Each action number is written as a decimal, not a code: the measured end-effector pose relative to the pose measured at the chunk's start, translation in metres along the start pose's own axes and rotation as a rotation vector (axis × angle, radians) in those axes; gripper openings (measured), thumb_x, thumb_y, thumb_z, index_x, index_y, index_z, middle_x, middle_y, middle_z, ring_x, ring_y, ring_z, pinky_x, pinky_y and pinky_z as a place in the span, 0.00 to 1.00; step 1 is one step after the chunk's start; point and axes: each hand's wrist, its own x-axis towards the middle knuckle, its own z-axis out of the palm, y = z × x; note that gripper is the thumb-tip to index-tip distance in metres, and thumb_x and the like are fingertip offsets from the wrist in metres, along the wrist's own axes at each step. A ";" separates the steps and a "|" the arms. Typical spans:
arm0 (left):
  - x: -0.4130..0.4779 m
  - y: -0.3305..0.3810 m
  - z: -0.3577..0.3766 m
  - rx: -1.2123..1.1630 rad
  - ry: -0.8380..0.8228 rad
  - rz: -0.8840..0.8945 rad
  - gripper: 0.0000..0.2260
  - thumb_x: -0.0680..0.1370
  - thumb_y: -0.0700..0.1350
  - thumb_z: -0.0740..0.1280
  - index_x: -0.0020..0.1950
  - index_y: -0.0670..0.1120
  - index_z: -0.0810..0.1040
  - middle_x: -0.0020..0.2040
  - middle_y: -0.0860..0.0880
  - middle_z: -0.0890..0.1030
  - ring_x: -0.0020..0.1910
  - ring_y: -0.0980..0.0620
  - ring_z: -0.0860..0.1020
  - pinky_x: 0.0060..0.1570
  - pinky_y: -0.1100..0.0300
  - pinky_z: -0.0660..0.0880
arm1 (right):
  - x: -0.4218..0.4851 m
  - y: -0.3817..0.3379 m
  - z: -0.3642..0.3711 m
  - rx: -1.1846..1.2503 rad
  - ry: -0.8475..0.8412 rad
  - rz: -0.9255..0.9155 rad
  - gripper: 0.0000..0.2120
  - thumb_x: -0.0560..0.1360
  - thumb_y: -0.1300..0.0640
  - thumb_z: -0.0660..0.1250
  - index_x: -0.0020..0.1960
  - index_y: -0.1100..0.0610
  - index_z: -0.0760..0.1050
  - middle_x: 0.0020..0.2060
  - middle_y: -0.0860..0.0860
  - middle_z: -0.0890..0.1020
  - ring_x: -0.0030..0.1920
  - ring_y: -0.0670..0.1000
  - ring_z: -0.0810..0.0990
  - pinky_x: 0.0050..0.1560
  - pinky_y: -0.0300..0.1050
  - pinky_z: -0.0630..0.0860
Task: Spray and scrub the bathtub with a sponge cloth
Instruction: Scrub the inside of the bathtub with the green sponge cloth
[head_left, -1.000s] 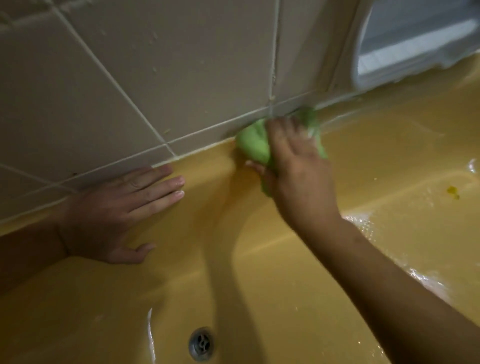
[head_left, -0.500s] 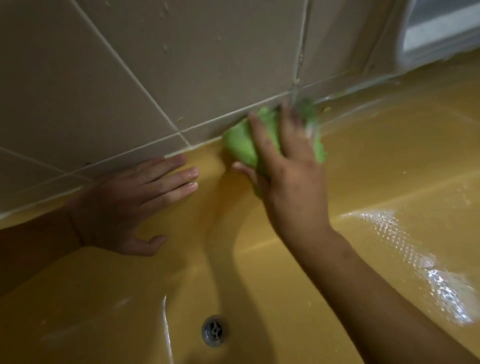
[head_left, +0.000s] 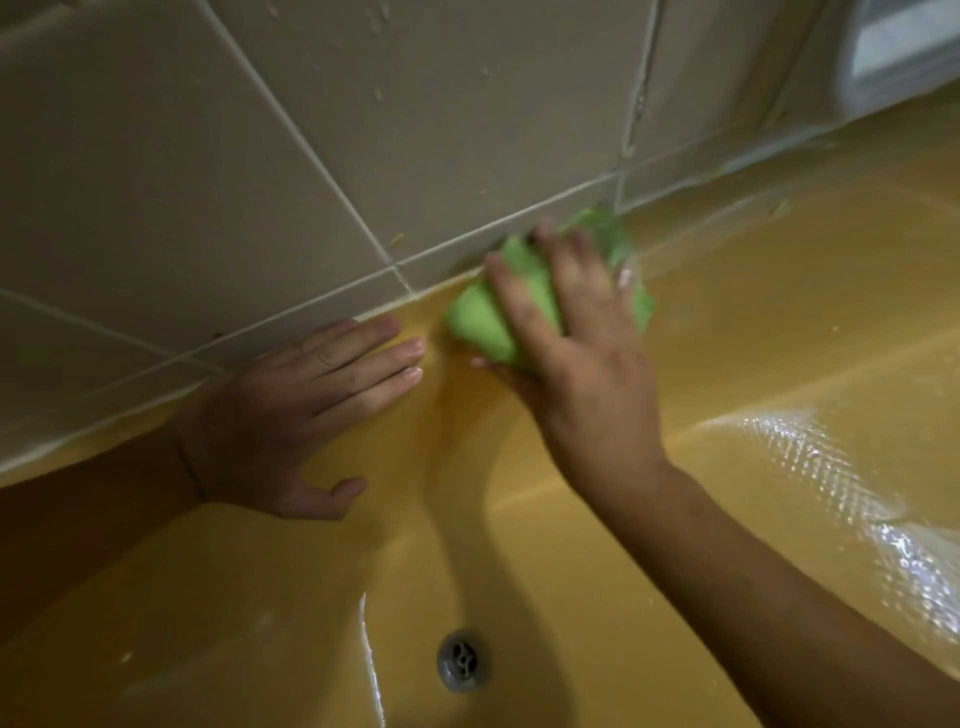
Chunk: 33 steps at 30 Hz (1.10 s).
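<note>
A green sponge cloth (head_left: 483, 317) lies bunched on the yellow bathtub's (head_left: 779, 322) upper ledge, right where it meets the tiled wall. My right hand (head_left: 576, 353) covers the cloth, fingers spread over its top and thumb tucked under its near side, holding it against the ledge. My left hand (head_left: 301, 410) rests flat on the same ledge just left of the cloth, fingers straight and pointing at it, thumb hanging over the inner edge. No spray bottle is in view.
Beige wall tiles (head_left: 363, 130) with white grout rise behind the ledge. A metal drain (head_left: 462, 660) sits in the tub floor below my hands. Wet glare (head_left: 831, 483) streaks the tub wall at right. A white fixture (head_left: 904, 47) shows at top right.
My right hand has slid the sponge cloth leftward along the ledge, closer to my left hand's fingertips. The left hand has stayed flat in its place.
</note>
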 end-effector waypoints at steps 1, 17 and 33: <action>0.000 0.000 -0.002 0.005 0.012 0.004 0.40 0.72 0.58 0.72 0.78 0.39 0.69 0.80 0.40 0.67 0.81 0.38 0.62 0.78 0.40 0.63 | -0.001 -0.009 0.003 0.011 -0.076 -0.111 0.30 0.80 0.43 0.67 0.79 0.52 0.67 0.78 0.61 0.66 0.80 0.63 0.60 0.79 0.66 0.55; -0.008 0.001 0.007 0.161 0.135 -0.006 0.40 0.76 0.57 0.71 0.80 0.35 0.64 0.81 0.35 0.64 0.81 0.36 0.62 0.80 0.42 0.61 | -0.002 -0.026 0.004 -0.114 -0.126 0.053 0.35 0.78 0.34 0.58 0.81 0.49 0.63 0.79 0.69 0.59 0.77 0.77 0.56 0.72 0.74 0.63; -0.116 0.138 0.047 -0.060 0.338 -1.339 0.47 0.72 0.50 0.68 0.85 0.38 0.48 0.85 0.40 0.46 0.85 0.44 0.44 0.83 0.46 0.45 | -0.023 -0.148 0.051 -0.276 -0.323 -0.264 0.35 0.80 0.40 0.61 0.83 0.50 0.55 0.80 0.64 0.60 0.79 0.70 0.56 0.79 0.67 0.55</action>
